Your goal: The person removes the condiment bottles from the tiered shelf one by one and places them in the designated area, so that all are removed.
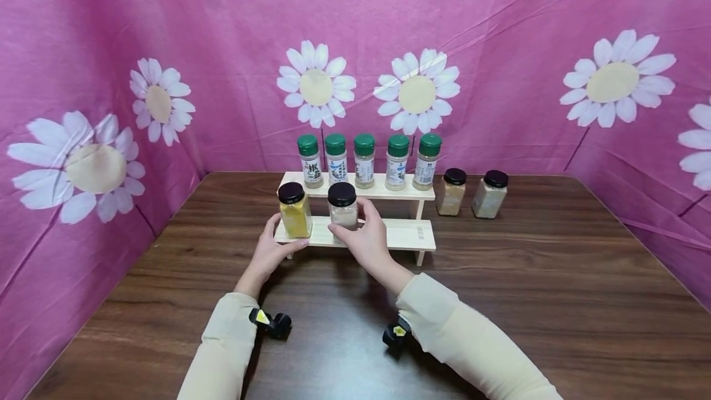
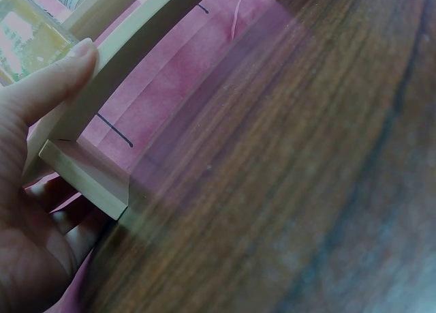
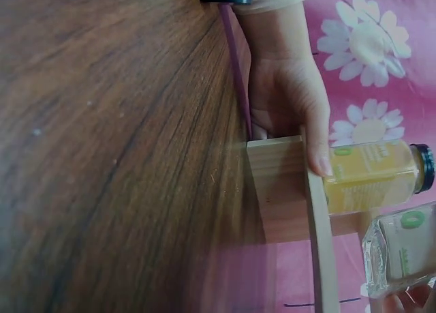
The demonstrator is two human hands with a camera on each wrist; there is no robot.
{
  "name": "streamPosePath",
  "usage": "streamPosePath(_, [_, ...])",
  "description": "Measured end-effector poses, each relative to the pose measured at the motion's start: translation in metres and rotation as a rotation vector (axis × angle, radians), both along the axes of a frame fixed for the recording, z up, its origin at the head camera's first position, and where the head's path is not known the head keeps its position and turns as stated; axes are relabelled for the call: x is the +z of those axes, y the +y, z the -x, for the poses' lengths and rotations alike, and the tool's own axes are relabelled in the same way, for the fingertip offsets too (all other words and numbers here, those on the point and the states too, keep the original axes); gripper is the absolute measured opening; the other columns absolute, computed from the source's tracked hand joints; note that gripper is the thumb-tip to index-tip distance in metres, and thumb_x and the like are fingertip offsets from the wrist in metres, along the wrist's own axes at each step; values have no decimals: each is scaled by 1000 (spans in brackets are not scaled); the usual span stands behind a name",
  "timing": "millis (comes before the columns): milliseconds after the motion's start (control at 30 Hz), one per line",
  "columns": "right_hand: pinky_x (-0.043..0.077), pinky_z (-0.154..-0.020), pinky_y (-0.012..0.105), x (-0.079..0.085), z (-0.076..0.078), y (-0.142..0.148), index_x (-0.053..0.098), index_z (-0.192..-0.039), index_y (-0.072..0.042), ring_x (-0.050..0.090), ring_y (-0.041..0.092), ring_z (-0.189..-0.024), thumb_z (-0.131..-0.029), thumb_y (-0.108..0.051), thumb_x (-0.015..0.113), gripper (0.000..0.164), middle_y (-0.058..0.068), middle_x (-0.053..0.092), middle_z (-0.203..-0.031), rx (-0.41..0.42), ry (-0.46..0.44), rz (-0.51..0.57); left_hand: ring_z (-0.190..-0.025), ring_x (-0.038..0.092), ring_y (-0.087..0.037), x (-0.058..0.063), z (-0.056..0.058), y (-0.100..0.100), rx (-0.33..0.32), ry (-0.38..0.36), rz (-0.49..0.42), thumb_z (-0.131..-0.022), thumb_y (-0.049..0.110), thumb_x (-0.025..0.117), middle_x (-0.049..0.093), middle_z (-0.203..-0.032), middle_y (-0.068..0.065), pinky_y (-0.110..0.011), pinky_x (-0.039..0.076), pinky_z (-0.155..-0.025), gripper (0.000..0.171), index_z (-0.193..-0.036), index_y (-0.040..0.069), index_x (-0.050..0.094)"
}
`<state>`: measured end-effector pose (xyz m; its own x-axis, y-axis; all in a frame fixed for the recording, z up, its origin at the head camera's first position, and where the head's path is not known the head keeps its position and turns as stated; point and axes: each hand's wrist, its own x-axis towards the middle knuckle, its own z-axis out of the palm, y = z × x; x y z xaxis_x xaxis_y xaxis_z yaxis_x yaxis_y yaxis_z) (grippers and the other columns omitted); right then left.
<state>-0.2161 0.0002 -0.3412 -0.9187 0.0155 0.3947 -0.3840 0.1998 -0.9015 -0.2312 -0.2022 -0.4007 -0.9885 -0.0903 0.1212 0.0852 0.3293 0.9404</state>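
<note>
A light wooden two-tier rack (image 1: 408, 234) stands on the table. My left hand (image 1: 272, 255) grips the left end of its lower shelf, thumb on the front edge and fingers lower down by the leg (image 2: 88, 176). Beside that thumb a jar of yellow powder (image 1: 296, 218) with a black lid stands on the lower shelf. My right hand (image 1: 366, 236) holds a black-lidded jar of whitish contents (image 1: 342, 205) between thumb and fingers. In the right wrist view this clear square jar (image 3: 405, 248) appears slightly above the shelf; the head view hides its base.
Several green-capped shakers (image 1: 364, 162) line the upper shelf (image 1: 380, 193). Right of the rack, a jar of tan powder (image 1: 451, 193) and a jar of pale contents (image 1: 490, 196), both black-lidded, stand on the brown table (image 1: 555, 264). A pink flowered cloth (image 1: 500, 110) hangs behind.
</note>
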Motion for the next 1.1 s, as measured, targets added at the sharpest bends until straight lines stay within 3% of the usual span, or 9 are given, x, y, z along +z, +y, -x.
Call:
streamPosePath(467, [41, -74, 39, 12, -17, 30, 51, -107, -2, 50, 24, -88, -63, -6, 75, 51, 12, 57, -94, 33, -43, 36, -117, 25, -22, 2, -1, -1, 6, -8, 3, -64, 16, 76, 29, -130, -14, -37, 17, -97, 82, -130, 7, 27])
streamPosePath(867, [43, -73, 37, 12, -28, 69, 51, -111, -2, 50, 20, -88, -63, -2, 75, 53, 12, 56, -98, 25, -48, 13, -118, 24, -22, 1, -1, -1, 4, -9, 6, -64, 17, 76, 28, -132, -15, -37, 17, -97, 83, -130, 6, 26])
streamPosePath(1100, [44, -72, 29, 8, -29, 94, 50, -111, -1, 50, 16, -86, -65, 0, 73, 52, 13, 55, -98, 3, -51, 7, -119, 23, -22, 0, -1, 0, 1, -8, -1, -64, 17, 76, 27, -133, -15, -36, 16, -97, 84, -130, 6, 26])
